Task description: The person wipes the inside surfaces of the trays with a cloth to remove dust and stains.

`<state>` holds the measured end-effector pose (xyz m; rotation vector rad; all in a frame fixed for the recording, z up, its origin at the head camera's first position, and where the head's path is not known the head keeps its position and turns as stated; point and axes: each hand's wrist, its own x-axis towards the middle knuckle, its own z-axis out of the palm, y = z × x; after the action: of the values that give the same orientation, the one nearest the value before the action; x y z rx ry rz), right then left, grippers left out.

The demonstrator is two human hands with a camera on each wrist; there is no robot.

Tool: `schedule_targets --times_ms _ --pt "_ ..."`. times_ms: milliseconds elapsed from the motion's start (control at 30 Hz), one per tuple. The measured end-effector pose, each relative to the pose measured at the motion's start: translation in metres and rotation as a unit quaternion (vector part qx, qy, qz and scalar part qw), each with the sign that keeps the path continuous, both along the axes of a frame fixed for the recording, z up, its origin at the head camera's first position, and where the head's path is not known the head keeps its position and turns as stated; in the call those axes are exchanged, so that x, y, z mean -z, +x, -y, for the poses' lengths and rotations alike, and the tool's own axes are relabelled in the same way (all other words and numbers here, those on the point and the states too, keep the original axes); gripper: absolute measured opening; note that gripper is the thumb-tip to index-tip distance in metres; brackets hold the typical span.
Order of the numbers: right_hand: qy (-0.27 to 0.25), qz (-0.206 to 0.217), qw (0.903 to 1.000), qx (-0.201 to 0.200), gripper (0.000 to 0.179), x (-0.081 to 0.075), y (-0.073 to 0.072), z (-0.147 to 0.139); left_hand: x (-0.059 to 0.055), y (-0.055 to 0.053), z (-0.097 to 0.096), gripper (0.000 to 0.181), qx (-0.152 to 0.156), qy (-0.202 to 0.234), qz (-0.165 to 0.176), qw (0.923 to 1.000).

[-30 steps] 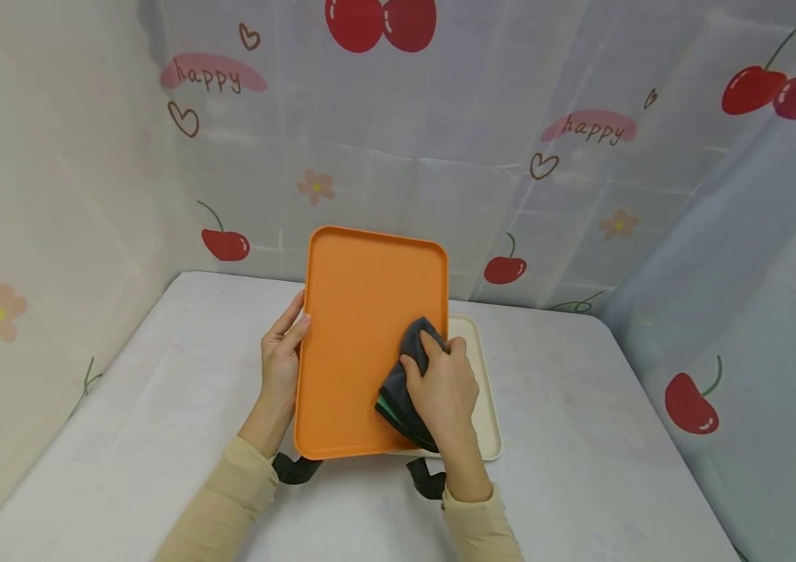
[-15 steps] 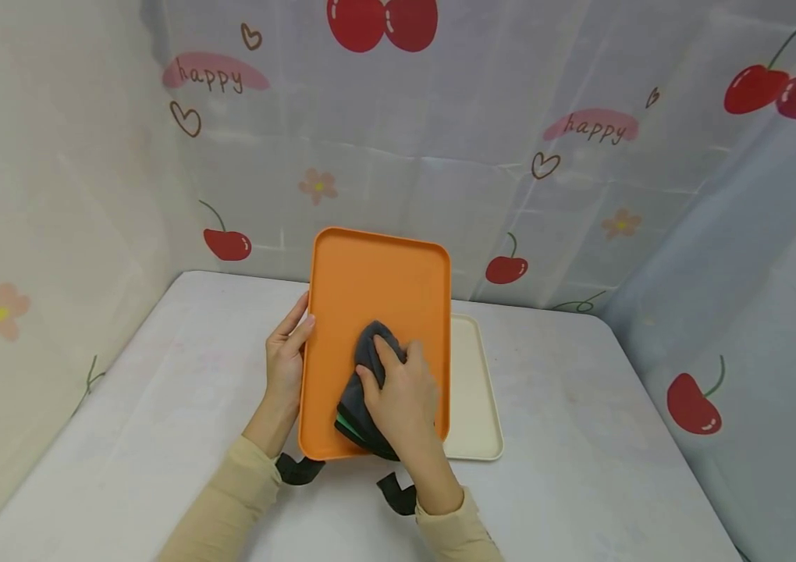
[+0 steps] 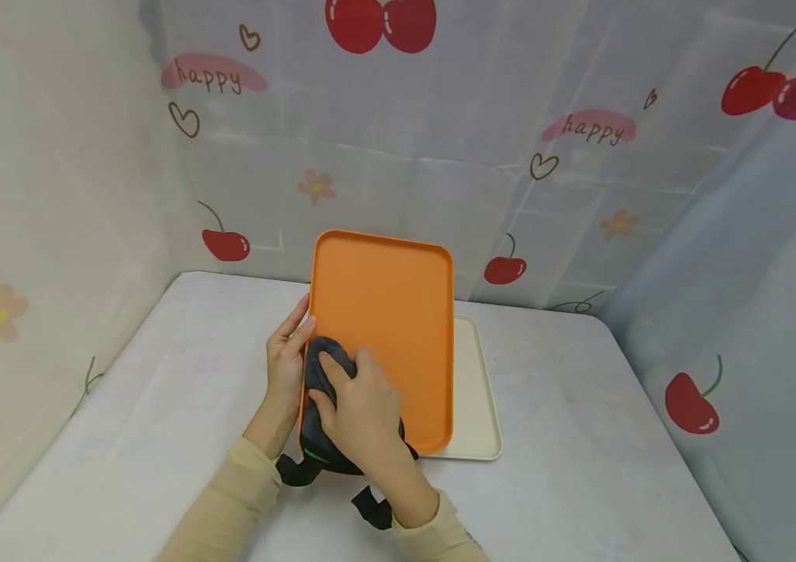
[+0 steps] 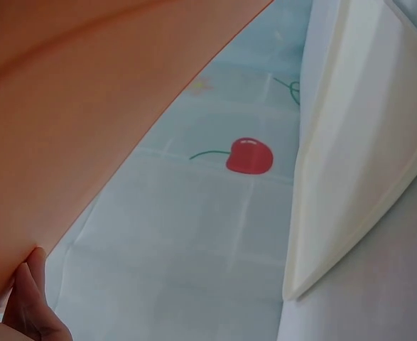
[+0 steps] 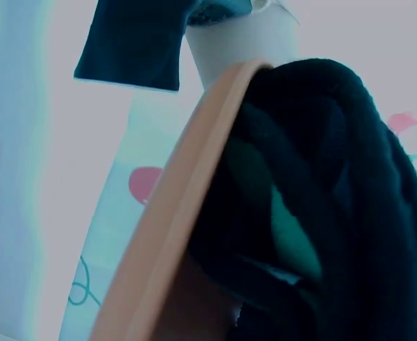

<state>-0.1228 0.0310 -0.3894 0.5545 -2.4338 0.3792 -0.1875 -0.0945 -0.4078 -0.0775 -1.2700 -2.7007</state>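
Observation:
An orange rectangular tray [image 3: 384,312] is held tilted up above the table in the head view. My left hand [image 3: 284,371] grips its left edge, with the thumb on the front rim. My right hand [image 3: 363,406] holds a folded dark grey cloth [image 3: 317,429] with a green underside against the tray's lower left part. In the left wrist view, fingertips [image 4: 34,291] touch the back of the orange tray [image 4: 73,128]. The right wrist view shows the bunched cloth [image 5: 378,192] against the tray's rim [image 5: 187,192]; the right hand itself does not show there.
A cream tray [image 3: 471,390] lies on the white table [image 3: 581,437] behind and right of the orange one, partly covered by it. A curtain [image 3: 398,109] printed with cherries surrounds the table at the back and sides. Black straps [image 3: 373,509] hang at both wrists.
My right hand has swept the cloth leftward across the orange tray, from its right side to its lower left edge. The left hand and the tray have stayed nearly still.

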Motion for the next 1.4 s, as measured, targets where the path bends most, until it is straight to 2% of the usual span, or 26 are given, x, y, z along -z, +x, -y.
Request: schedule_targets --times_ms 133,500,767,933,1133,1400 --pt "0.005 -0.016 0.9997 -0.017 0.045 0.001 0.001 0.001 0.0 -0.001 0.0 0.044 -0.005 -0.008 0.001 1.0" --pt "0.015 0.031 0.9984 -0.046 0.045 -0.001 -0.002 -0.011 0.002 -0.002 -0.001 0.045 -0.01 0.001 -0.003 0.9999" --pt "0.015 0.032 0.9985 -0.042 0.044 -0.001 -0.002 -0.018 0.001 -0.001 -0.002 0.044 -0.004 0.007 -0.003 1.0" --pt "0.011 0.035 0.9991 -0.021 0.044 -0.002 0.0 -0.026 0.0 -0.001 0.002 0.046 0.0 0.014 0.008 0.9999" --pt "-0.01 0.062 0.998 0.011 0.046 -0.002 0.001 -0.04 -0.001 -0.002 0.004 0.046 0.0 0.027 0.008 0.9996" --pt "-0.032 0.093 0.9912 0.089 0.047 -0.001 0.001 -0.065 -0.001 -0.002 0.007 0.045 -0.01 0.01 0.009 0.9999"
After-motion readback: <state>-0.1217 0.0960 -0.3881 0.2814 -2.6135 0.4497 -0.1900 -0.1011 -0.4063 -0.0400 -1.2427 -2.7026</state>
